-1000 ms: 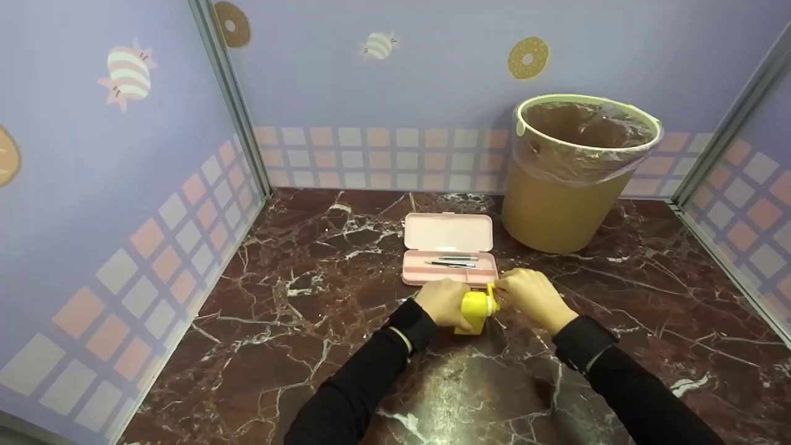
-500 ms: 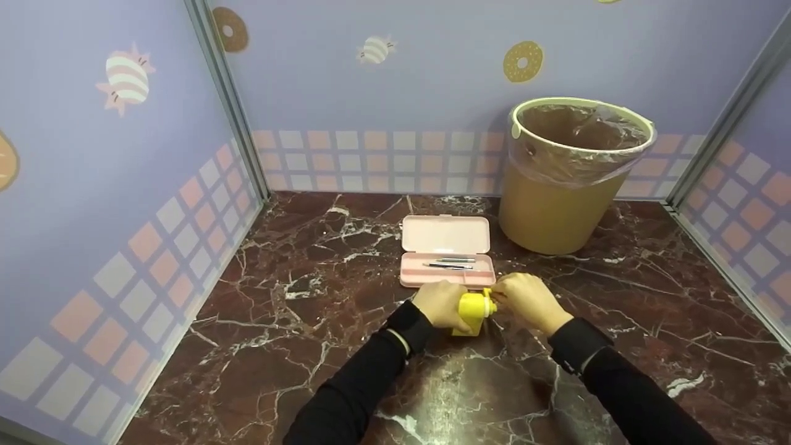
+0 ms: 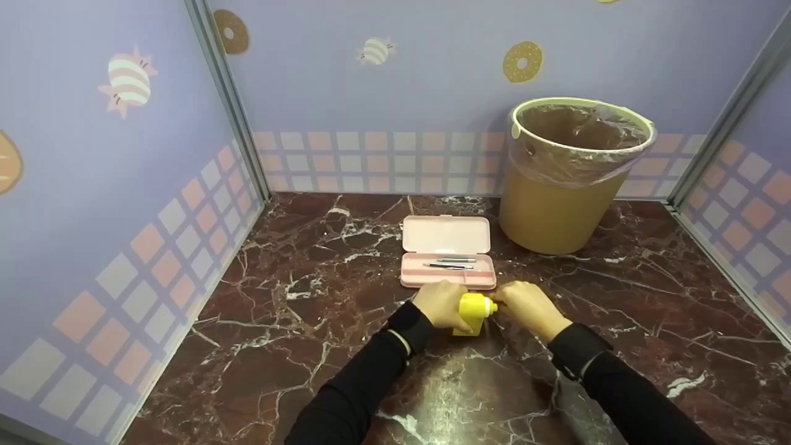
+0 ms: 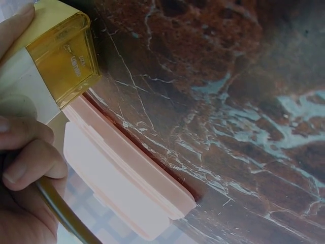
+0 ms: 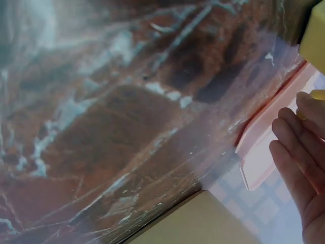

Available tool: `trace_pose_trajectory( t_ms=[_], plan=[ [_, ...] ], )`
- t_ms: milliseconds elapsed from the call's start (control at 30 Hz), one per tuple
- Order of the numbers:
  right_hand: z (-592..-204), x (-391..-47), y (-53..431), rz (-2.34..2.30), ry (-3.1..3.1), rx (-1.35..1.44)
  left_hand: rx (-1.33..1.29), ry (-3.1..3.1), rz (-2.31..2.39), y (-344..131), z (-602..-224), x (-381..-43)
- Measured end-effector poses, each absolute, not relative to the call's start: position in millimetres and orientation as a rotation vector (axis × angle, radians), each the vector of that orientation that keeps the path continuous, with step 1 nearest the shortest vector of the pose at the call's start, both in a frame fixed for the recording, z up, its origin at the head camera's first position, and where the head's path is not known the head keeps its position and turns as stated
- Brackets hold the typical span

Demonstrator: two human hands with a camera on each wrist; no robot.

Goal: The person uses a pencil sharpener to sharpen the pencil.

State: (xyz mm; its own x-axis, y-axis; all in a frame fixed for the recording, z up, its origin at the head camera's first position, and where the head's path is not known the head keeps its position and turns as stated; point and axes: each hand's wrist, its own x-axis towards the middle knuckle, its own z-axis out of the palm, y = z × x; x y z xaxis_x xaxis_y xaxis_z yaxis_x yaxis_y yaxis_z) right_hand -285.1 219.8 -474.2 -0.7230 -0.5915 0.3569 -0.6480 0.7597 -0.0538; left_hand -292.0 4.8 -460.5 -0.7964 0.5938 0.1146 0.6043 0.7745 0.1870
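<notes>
My left hand [image 3: 440, 304] grips a yellow crank pencil sharpener [image 3: 473, 312] above the front edge of an open pink pencil case [image 3: 448, 271]. The left wrist view shows fingers on the sharpener's body and its see-through yellow drawer [image 4: 68, 56]. At the white end, my right hand [image 3: 526, 307] pinches the crank's yellow knob [image 5: 318, 95] between thumb and finger, with other fingers loosely extended in the right wrist view. Most of the crank arm is hidden behind that hand in the head view. Slim pencils or pens [image 3: 451, 266] lie in the case.
Behind and right of the case stands a tall tan bin [image 3: 553, 204] lined with a clear bag. Patterned panels [image 3: 383, 93] enclose the back and sides of the dark red marbled tabletop [image 3: 278, 358].
The crank arm stood up above the sharpener's end earlier and is now out of sight there. My right hand has shifted slightly down; the left hand stays in place on the sharpener.
</notes>
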Motion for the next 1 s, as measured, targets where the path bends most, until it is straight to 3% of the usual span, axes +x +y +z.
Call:
trace_pose_trajectory(
  t_ms=[433,1000],
  plan=[
    [-488.1,-273.2,226.8,0.261,-2.619,0.954,-0.974,-2.948,-0.403,6.4,-455.2,-286.7],
    [-492.7,-249.3,232.2,0.267,-2.450,1.205,-0.893,-2.977,-0.393,4.5,-456.1,-287.5]
  ],
)
